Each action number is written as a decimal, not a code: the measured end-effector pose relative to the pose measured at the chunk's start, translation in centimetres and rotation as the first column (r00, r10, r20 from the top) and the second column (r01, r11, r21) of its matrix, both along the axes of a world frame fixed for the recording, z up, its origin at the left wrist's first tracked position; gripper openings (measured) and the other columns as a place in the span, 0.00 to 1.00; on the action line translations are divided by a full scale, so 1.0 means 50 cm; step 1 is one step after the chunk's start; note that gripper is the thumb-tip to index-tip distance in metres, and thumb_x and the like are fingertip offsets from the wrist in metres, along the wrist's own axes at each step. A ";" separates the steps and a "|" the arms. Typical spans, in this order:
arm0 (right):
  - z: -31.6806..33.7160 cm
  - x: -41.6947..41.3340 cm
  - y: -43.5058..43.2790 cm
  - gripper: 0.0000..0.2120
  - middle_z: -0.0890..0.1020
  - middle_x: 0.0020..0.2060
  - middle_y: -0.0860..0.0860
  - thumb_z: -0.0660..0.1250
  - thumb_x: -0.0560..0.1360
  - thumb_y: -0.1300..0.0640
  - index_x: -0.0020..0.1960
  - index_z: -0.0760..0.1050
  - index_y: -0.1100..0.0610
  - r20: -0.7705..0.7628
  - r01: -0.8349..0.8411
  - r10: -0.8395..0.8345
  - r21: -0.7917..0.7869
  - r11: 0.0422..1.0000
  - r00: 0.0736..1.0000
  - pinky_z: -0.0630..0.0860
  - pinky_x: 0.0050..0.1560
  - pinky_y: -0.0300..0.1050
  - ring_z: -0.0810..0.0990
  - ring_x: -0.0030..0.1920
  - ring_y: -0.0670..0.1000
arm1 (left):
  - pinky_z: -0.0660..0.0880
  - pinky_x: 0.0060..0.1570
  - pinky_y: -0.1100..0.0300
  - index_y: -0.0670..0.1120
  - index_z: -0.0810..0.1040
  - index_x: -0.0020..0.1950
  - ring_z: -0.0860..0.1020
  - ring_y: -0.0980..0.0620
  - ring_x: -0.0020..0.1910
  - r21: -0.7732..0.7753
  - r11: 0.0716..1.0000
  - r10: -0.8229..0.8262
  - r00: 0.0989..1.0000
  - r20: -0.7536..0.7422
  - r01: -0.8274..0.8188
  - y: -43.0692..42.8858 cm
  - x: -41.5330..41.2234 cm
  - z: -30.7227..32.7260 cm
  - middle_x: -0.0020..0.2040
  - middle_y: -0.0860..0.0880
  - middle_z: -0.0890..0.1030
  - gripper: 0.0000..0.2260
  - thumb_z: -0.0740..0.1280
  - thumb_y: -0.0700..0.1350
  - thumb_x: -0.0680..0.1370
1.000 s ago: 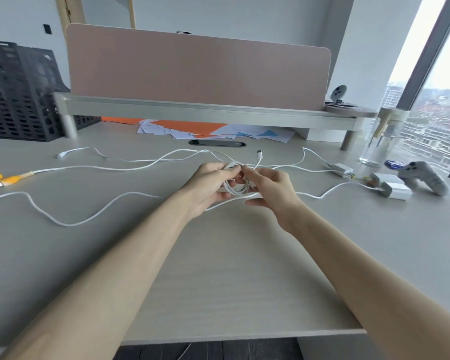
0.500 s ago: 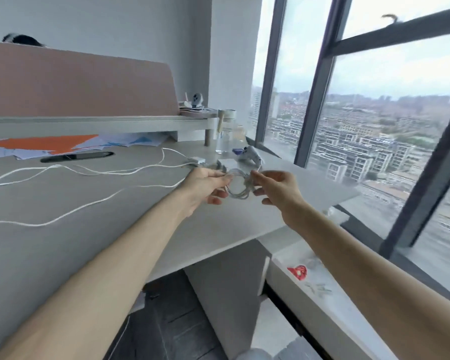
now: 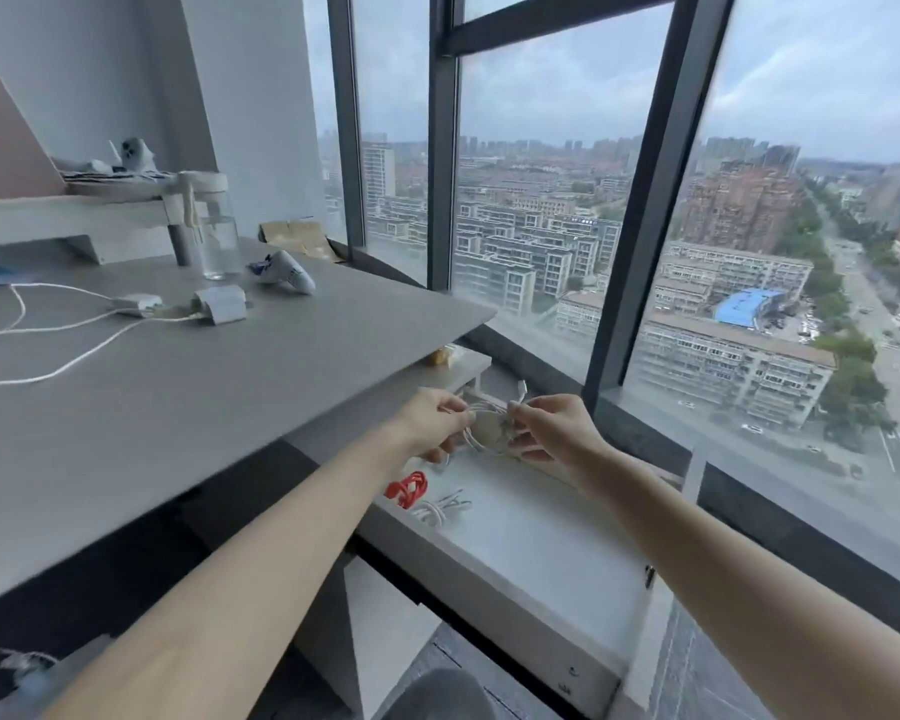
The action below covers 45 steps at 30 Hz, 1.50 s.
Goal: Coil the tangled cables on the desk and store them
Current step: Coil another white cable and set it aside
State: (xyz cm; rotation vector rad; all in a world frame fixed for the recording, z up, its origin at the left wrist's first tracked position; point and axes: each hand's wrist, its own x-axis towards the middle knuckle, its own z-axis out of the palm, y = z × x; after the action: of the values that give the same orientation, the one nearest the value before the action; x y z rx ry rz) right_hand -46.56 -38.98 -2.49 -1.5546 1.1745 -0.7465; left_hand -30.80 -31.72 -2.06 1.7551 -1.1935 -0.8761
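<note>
So the coiled white cable [image 3: 484, 434] is off the surface [image 3: 230, 387], held over the open white drawer [image 3: 541, 558] by the window. The left hand [image 3: 430, 426] pinches one side of the loop and the right hand [image 3: 554, 428] pinches the other, fingers [image 3: 528, 410] curled in. A red cable bundle [image 3: 407, 489] lies in the drawer. Loose white cables [image 3: 48, 330] sprawl on the surface.

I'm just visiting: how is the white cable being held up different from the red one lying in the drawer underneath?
Colour: the white cable coil is pale, the red cable bright red.
Place: the white cable coil is held in the air above the open drawer; the red cable lies inside it, untouched.
Shape: the white cable coil forms an open round loop; the red cable is a tighter bundle.
Both are coiled, not loose.
</note>
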 end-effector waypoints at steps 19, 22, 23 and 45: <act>-0.295 0.069 -0.160 0.07 0.85 0.39 0.57 0.74 0.69 0.55 0.35 0.82 0.57 -0.155 0.290 -0.255 0.286 0.913 0.954 0.84 0.45 0.57 0.86 0.40 0.59 | 0.81 0.46 0.56 0.47 0.82 0.44 0.84 0.45 0.43 0.191 0.957 0.185 0.966 0.182 -0.220 -0.227 0.024 -0.257 0.47 0.43 0.84 0.04 0.69 0.39 0.76; -0.393 0.076 -0.225 0.11 0.86 0.39 0.56 0.75 0.63 0.48 0.38 0.83 0.56 -0.175 0.307 -0.267 0.275 0.911 0.948 0.83 0.47 0.56 0.86 0.40 0.59 | 0.76 0.56 0.59 0.47 0.83 0.53 0.80 0.45 0.56 0.229 0.957 0.120 0.960 0.253 -0.180 -0.240 0.024 -0.266 0.57 0.44 0.82 0.09 0.65 0.40 0.77; -0.400 0.077 -0.231 0.13 0.86 0.39 0.56 0.74 0.62 0.47 0.39 0.83 0.56 -0.181 0.307 -0.265 0.272 0.912 0.947 0.83 0.46 0.56 0.86 0.40 0.59 | 0.74 0.59 0.59 0.48 0.83 0.56 0.78 0.45 0.59 0.243 0.955 0.103 0.957 0.273 -0.172 -0.242 0.023 -0.268 0.60 0.45 0.81 0.12 0.64 0.40 0.77; 0.021 0.058 0.012 0.10 0.77 0.30 0.53 0.60 0.83 0.54 0.54 0.76 0.59 0.181 0.147 -0.111 -0.201 0.969 0.977 0.66 0.18 0.35 0.72 0.22 0.47 | 0.65 0.19 0.66 0.44 0.76 0.38 0.71 0.53 0.19 -0.272 0.911 0.328 0.944 0.020 -0.310 -0.006 -0.020 0.014 0.33 0.49 0.81 0.17 0.57 0.50 0.82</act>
State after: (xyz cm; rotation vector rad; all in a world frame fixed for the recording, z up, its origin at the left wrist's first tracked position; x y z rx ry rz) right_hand -43.65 -38.38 -1.42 -1.5642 1.1061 -1.0997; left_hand -31.80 -32.00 -1.36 1.7024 -0.9744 -0.4447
